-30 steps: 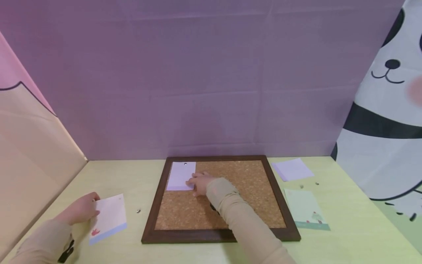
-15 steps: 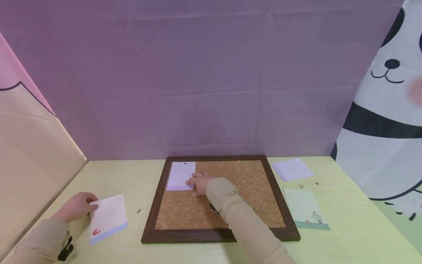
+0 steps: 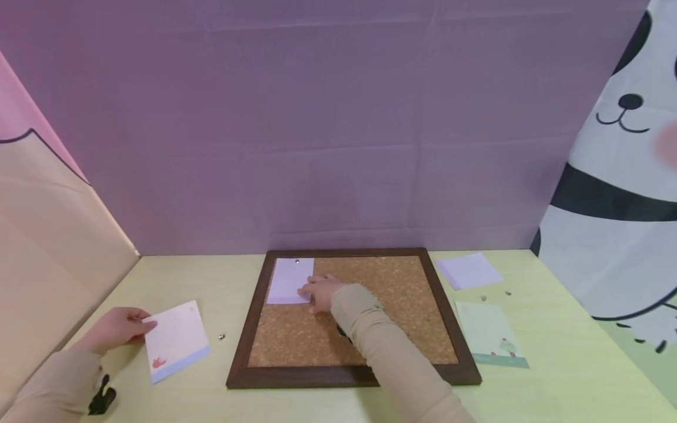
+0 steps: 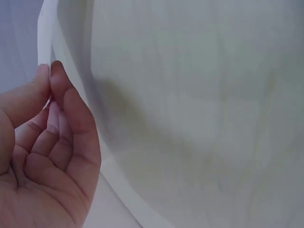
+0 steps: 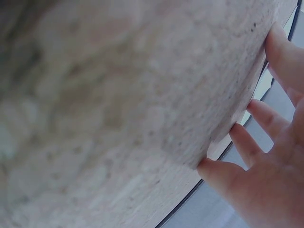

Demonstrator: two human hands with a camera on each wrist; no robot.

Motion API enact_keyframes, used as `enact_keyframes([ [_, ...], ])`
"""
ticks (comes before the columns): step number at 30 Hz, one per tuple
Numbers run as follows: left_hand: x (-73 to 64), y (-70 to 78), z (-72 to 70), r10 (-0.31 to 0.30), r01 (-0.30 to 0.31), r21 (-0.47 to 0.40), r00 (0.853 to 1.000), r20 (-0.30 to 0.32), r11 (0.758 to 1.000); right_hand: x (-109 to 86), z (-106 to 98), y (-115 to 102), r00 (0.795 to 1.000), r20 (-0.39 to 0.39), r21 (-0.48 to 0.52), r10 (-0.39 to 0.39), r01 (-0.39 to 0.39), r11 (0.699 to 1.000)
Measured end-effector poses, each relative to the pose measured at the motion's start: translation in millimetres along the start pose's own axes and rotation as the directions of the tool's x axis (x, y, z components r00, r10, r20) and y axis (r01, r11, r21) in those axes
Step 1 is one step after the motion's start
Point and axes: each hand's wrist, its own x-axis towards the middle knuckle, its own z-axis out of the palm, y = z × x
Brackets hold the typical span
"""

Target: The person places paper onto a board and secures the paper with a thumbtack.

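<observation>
At the left of the head view, my left hand point(image 3: 113, 329) pinches the upper left edge of a pale pink note sheet point(image 3: 177, 338) with a blue band along its bottom. In the left wrist view, thumb and fingertips meet on the paper's edge point(image 4: 46, 38). My right hand point(image 3: 321, 292) rests spread on a framed corkboard point(image 3: 293, 341), touching the right edge of a lilac note sheet point(image 3: 288, 282). That sheet lies in the board's upper left corner, with a small pin point(image 3: 297, 261) at its top. The fingertips point(image 5: 206, 166) touch down in the right wrist view.
A pin point(image 3: 221, 336) lies on the table between the pink sheet and the board. Right of the board are another lilac sheet point(image 3: 469, 271), a green sheet point(image 3: 492, 335) and two small pins point(image 3: 508, 292). A purple cloth point(image 3: 338, 129) hangs behind.
My left hand has taken a pinch on the pink sheet, raised it slightly and turned it a little. The right hand stays on the board.
</observation>
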Motion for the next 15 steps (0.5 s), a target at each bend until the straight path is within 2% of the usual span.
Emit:
enact_keyframes([
  [2, -0.5, 3.3, -0.6, -0.064, 0.064, 0.003, 0.998, -0.006, 0.998, 0.1, 0.3, 0.1, 1.0, 0.001, -0.004, 0.0, 0.0, 1.0],
  [5, -1.4, 8.3, -1.2, -0.109, 0.108, -0.009, 0.994, -0.017, 0.994, 0.2, 0.5, 0.3, 1.0, -0.007, -0.003, 0.004, -0.004, 1.0],
  [11, 1.7, 8.7, -2.1, -0.129, 0.127, -0.103, 0.992, -0.015, 0.987, -0.4, 0.2, 0.9, 1.0, -0.016, -0.002, 0.017, -0.017, 1.0],
  [15, 2.4, 9.9, -3.6, -0.148, 0.145, -0.105, 0.989, -0.017, 0.984, -1.4, -0.3, 1.0, 1.0, -0.017, -0.004, 0.015, -0.015, 1.0],
])
